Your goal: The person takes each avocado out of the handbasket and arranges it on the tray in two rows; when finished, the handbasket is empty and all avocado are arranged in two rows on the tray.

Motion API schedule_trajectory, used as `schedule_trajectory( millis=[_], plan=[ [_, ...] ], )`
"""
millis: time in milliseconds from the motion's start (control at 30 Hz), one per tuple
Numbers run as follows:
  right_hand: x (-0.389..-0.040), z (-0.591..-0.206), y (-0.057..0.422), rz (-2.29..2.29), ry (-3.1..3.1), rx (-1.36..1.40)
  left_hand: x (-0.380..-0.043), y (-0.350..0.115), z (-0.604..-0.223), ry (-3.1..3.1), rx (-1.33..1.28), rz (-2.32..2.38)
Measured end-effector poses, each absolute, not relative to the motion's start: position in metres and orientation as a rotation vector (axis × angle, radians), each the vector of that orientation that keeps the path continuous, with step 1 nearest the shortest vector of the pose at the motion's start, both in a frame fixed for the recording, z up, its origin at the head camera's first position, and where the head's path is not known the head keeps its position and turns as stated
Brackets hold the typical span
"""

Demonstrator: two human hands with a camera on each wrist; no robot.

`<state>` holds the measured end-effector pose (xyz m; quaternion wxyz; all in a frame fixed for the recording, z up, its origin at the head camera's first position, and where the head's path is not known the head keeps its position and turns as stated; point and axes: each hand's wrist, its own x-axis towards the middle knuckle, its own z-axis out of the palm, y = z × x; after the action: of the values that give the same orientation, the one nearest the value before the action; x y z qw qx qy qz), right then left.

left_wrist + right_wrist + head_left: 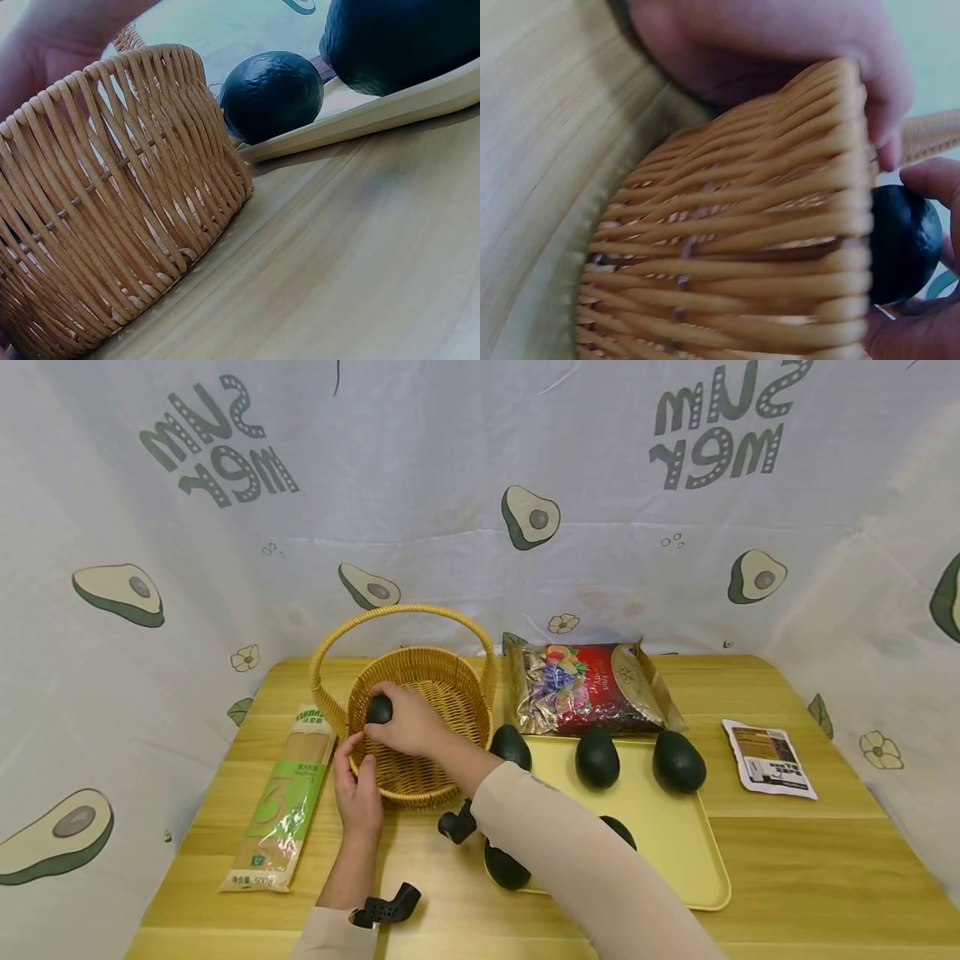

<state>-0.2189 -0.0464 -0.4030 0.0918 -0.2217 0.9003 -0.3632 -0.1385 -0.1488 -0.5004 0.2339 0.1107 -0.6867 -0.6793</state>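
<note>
My right hand (408, 722) holds a dark green avocado (379, 710) over the left part of a woven yellow-brown basket (474, 693), which has one tall arched handle. Fingers and thumb wrap the avocado, and in the right wrist view the avocado (906, 244) shows just beyond the rim. At the basket's front left, my left hand (360, 793) grips the rim, fingertips bent over its edge. The left wrist view has the basket's woven side (127, 180) up close. Right of the basket, several more avocados (597, 758) lie on a pale yellow tray (660, 835), partly covered by my right sleeve.
A pack of spaghetti (281, 810) lies left of the basket. Behind the tray is a red and gold bag of fruit candy (592, 689). A small white and brown packet (769, 758) lies to the right. An avocado-print curtain (450, 468) hangs behind the wooden table (817, 860).
</note>
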Motion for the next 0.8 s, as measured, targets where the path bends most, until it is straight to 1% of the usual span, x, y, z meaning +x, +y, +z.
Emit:
schedule_trajectory(
  millis=[267, 567, 800],
  plan=[
    [-0.210, -0.381, -0.041, -1.169, 2.673, -0.657, -0.140, -0.148, -0.501, -1.857, 0.299, -1.876],
    [-0.200, -0.358, -0.028, -1.159, 2.690, -0.651, -0.140, -0.149, -0.502, -1.871, 0.301, -1.876],
    [-0.186, -0.336, -0.014, -1.148, 2.708, -0.724, -0.139, -0.148, -0.500, -1.877, 0.295, -1.878]
  ],
)
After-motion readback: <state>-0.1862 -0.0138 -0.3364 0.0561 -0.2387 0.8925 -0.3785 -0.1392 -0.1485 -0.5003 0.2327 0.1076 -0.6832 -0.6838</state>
